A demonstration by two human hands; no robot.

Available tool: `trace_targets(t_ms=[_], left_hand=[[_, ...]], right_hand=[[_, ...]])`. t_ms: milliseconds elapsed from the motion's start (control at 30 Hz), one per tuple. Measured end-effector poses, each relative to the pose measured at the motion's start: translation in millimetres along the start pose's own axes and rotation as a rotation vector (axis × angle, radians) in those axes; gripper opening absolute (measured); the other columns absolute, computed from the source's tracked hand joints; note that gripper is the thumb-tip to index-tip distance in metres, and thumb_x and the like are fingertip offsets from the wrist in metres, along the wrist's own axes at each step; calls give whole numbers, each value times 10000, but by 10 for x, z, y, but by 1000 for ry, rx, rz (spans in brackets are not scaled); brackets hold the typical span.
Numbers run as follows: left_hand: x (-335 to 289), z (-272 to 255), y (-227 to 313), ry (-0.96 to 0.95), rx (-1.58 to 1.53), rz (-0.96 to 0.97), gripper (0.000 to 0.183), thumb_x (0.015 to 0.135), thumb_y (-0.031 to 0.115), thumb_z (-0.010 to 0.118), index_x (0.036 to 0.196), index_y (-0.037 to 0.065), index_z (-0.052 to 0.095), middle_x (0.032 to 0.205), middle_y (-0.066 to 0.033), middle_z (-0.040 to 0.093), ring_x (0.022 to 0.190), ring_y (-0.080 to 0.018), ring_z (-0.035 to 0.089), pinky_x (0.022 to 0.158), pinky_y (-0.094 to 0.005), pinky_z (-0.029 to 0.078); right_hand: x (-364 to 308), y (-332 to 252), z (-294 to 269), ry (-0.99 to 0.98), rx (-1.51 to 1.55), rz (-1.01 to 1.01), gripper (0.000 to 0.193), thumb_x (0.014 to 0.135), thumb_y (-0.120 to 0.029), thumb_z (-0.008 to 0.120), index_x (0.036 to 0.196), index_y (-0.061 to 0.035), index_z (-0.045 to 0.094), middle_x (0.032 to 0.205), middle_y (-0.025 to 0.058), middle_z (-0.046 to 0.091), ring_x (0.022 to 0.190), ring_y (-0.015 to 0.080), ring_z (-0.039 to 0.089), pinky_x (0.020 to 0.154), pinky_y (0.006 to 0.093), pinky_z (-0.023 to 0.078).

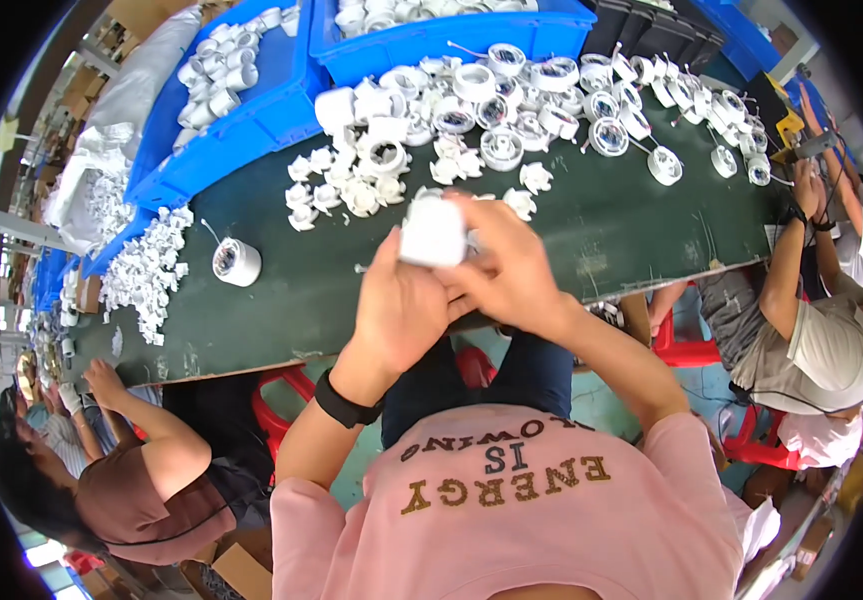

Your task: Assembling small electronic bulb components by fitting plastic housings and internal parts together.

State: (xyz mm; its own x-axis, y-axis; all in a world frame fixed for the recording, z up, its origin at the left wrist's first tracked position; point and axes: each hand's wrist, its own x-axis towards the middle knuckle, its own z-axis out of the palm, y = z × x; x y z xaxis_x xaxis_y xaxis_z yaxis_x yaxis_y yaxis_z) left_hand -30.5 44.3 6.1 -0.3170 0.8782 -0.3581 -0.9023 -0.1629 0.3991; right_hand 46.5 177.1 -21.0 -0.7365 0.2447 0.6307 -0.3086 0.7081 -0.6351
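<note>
Over the near part of the green table, both hands meet around a white plastic cup-shaped housing (pixel 434 235), slightly blurred. My left hand (pixel 398 305) supports it from the left and below, the thumb along its side. From the right, my right hand (pixel 504 262) grips it with bent fingers; the far side of the housing is hidden. Just beyond the hands lie several small white clawed plastic parts (pixel 356 190). Behind them is a heap of round white housings (pixel 501 148), some with metallic insides and short wires. A single white housing with a wire (pixel 237 262) stands apart at the left.
Blue bins (pixel 241 150) of white parts line the table's far side, with a black crate (pixel 666 40) at the far right. Small white pieces (pixel 146 275) are piled at the left. Co-workers sit on both sides, near red stools (pixel 686 335).
</note>
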Motion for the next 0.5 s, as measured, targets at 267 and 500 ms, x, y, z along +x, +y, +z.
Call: trace_targets(t_ms=[267,500], left_hand=[[702,-460,1433,437,2393,1239,531,666,-57,600,1183,40,529,1127,-159,567,1058,-332,521,864,-396,429],[1466,-694,2066,89,2894,1140,684,637,-47,631,1285,59,438,1073,-118,530,990,-297,509,815,-388,436]], right_hand=[[-167,382,-387,245,1687,878,433,953,-241,470,1338,-56,404,1131,98,560,839,169,524,703,262,478],[-242,162,-381,116,1326,902,534,842,-156,638,1289,-32,373,1003,78,549,723,116,494,531,203,411]])
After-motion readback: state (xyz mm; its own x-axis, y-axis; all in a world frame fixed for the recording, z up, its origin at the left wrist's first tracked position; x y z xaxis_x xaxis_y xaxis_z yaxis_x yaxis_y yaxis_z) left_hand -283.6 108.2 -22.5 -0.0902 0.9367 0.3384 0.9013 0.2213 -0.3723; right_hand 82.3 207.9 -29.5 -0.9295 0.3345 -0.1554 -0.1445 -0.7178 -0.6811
